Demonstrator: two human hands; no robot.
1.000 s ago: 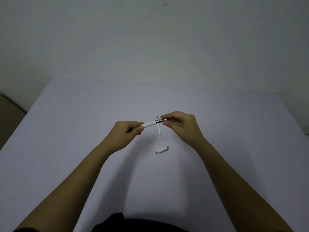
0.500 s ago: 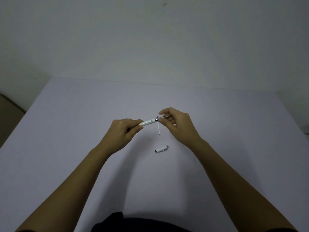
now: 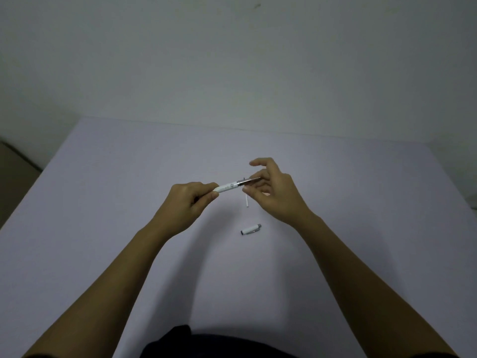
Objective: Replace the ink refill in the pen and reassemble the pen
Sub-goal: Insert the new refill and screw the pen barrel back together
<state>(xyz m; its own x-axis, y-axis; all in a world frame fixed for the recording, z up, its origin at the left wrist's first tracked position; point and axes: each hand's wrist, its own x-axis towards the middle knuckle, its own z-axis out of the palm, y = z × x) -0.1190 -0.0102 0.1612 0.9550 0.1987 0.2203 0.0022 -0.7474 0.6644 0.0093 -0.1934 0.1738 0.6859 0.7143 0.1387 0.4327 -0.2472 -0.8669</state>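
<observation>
My left hand point(image 3: 186, 200) grips the rear of a white pen barrel point(image 3: 227, 187), held above the table and pointing right. Its dark front section point(image 3: 249, 180) sticks out toward my right hand point(image 3: 272, 192), whose thumb and middle fingers pinch that section while the index finger is lifted. A thin white refill point(image 3: 247, 201) lies on the table just below the pen, partly hidden by my right thumb. The white pen cap point(image 3: 251, 229) with a grey end lies on the table nearer to me.
The pale lilac table point(image 3: 103, 202) ends at a plain wall behind. Its left edge drops to a floor strip point(image 3: 15, 171). Dark clothing point(image 3: 206, 344) shows at the bottom.
My right hand has slid along the pen's tip and its index finger has lifted. Both hands sit slightly higher in view. Cap and loose refill have not moved.
</observation>
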